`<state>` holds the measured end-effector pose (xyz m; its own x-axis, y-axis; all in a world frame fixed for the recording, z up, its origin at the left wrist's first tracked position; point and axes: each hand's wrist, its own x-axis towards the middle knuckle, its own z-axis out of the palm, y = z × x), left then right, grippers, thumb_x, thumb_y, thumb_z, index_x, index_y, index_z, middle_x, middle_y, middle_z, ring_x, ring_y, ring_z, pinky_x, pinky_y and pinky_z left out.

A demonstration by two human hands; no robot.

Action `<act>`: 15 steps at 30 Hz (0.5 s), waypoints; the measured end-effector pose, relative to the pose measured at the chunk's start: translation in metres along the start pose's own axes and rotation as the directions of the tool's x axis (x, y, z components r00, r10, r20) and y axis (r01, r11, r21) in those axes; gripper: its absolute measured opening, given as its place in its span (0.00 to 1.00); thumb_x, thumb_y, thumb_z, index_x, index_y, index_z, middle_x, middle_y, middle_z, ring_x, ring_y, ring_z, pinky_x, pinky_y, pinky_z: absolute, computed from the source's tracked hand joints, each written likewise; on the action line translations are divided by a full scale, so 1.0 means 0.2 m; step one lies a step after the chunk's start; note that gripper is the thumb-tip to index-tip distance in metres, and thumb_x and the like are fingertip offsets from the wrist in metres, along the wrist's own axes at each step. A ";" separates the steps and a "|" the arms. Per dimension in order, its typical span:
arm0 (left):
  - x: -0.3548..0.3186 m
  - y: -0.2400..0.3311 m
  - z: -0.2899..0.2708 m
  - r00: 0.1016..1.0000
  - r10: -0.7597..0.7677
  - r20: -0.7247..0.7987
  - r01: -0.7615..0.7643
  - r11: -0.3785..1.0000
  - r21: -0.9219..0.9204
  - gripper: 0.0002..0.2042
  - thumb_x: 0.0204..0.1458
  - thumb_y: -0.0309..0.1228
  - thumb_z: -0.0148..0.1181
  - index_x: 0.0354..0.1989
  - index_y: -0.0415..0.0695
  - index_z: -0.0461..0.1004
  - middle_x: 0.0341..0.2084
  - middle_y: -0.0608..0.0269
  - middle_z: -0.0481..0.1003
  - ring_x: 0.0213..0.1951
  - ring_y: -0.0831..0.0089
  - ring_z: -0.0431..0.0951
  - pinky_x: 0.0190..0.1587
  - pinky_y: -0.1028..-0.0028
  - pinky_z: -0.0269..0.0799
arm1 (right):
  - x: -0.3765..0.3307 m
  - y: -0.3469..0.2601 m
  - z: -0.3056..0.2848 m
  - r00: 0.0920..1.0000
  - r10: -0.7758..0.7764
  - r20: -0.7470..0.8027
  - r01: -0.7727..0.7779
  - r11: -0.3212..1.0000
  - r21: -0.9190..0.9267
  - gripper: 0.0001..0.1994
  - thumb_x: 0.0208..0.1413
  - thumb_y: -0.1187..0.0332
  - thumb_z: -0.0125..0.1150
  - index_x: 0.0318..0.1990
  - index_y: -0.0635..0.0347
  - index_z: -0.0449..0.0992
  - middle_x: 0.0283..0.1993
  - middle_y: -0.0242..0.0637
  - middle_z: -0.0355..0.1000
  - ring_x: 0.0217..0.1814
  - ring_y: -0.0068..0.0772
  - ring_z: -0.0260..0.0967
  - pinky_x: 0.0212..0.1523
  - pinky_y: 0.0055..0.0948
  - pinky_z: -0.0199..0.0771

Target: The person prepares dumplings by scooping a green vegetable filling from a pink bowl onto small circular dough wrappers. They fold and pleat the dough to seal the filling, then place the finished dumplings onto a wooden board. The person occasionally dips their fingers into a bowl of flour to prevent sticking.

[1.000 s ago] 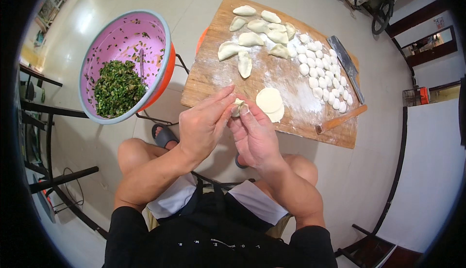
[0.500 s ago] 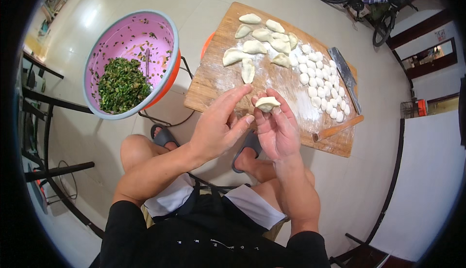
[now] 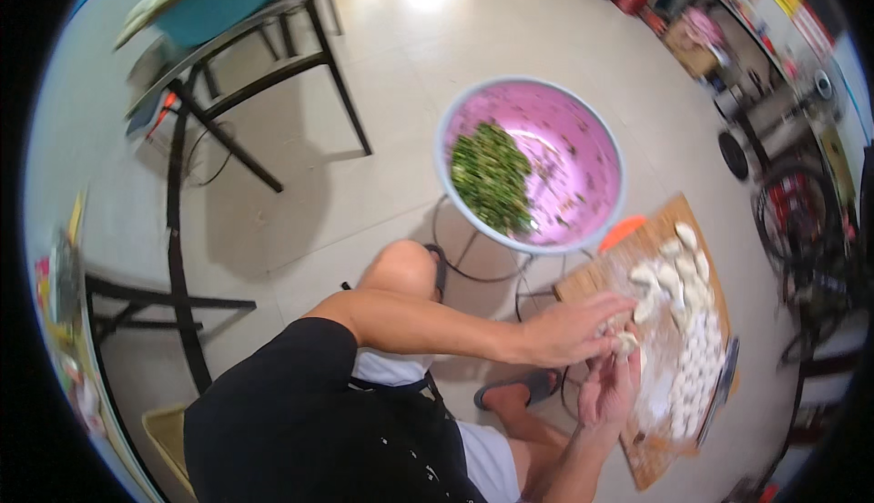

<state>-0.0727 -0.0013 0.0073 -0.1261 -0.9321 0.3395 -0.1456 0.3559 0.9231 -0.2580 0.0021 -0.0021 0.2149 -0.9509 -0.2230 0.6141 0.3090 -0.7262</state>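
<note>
Careful: your left hand [image 3: 569, 332] and right hand [image 3: 608, 389] pinch one dumpling [image 3: 626, 343] above the board [image 3: 596, 277]; uneven pressure could split its seam.

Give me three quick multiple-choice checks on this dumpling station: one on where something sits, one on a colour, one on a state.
1. Where do the finished dumplings lie?
A. on the wooden board
B. in the bowl
C. on the floor

2. What colour is the inside of the bowl that holds the chopped green filling?
A. yellow
B. pink
C. black

3. What are the two hands doing?
A. resting on the knees
B. lifting the bowl
C. meeting at a piece of dough over the board

Key: 1 A, the folded dumplings lie in a group at the far end of the wooden board. 2 B, the bowl wall is pink around the greens. 3 C, the left hand and right hand come together at a dumpling above the floured board.
</note>
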 end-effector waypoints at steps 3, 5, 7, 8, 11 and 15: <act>-0.03 0.03 -0.11 0.990 0.096 -0.104 -0.086 0.991 0.102 0.26 0.62 0.35 0.55 0.67 0.41 0.61 0.57 0.48 0.68 0.47 0.59 0.77 0.53 0.66 0.73 | 0.03 0.01 -0.01 0.998 0.065 0.014 -0.065 0.998 -0.001 0.25 0.61 0.78 0.61 0.65 0.67 0.62 0.55 0.45 0.69 0.59 0.41 0.72 0.60 0.34 0.78; -0.04 0.05 -0.19 0.985 0.115 -0.131 -0.104 0.990 0.090 0.25 0.63 0.35 0.54 0.67 0.41 0.61 0.57 0.49 0.68 0.44 0.60 0.78 0.52 0.66 0.73 | 0.03 0.00 0.05 0.998 0.056 0.028 -0.055 0.998 -0.037 0.25 0.60 0.76 0.62 0.64 0.66 0.63 0.54 0.42 0.70 0.51 0.35 0.73 0.50 0.27 0.81; -0.04 0.13 -0.30 0.991 0.061 -0.118 -0.062 0.998 -0.002 0.24 0.63 0.34 0.53 0.67 0.41 0.62 0.57 0.50 0.68 0.41 0.60 0.79 0.52 0.65 0.73 | 0.03 -0.01 0.07 0.994 0.050 0.099 -0.045 0.997 -0.055 0.25 0.60 0.75 0.63 0.64 0.65 0.63 0.53 0.40 0.71 0.46 0.31 0.73 0.45 0.22 0.81; -0.04 0.19 -0.38 0.993 0.059 -0.102 -0.056 0.998 0.032 0.25 0.62 0.33 0.55 0.66 0.40 0.62 0.55 0.54 0.71 0.40 0.67 0.79 0.48 0.68 0.74 | 0.05 -0.01 0.07 0.996 0.032 0.086 -0.024 0.995 -0.096 0.25 0.60 0.75 0.63 0.64 0.65 0.63 0.51 0.38 0.72 0.42 0.28 0.71 0.42 0.21 0.80; -0.19 0.40 -0.65 0.978 -0.109 -0.180 0.094 0.992 -0.090 0.25 0.61 0.31 0.56 0.66 0.39 0.62 0.51 0.59 0.73 0.38 0.76 0.77 0.44 0.72 0.75 | 0.06 -0.02 0.05 0.994 0.042 0.105 -0.027 0.989 -0.146 0.25 0.60 0.75 0.63 0.63 0.65 0.64 0.51 0.39 0.72 0.45 0.30 0.72 0.48 0.26 0.79; -0.56 0.44 -1.06 0.847 -0.064 -0.529 0.043 0.998 -0.052 0.21 0.65 0.32 0.54 0.64 0.37 0.66 0.45 0.62 0.76 0.34 0.80 0.74 0.39 0.76 0.75 | 0.07 0.01 0.07 0.990 0.014 0.142 0.014 0.981 -0.195 0.21 0.66 0.74 0.56 0.64 0.68 0.63 0.53 0.41 0.73 0.47 0.28 0.74 0.48 0.20 0.81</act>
<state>0.1367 0.1196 0.0898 0.4212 -0.8471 0.3239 -0.0999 0.3116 0.9449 -0.2437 -0.0103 0.0026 0.3296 -0.9339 -0.1384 0.4571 0.2861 -0.8422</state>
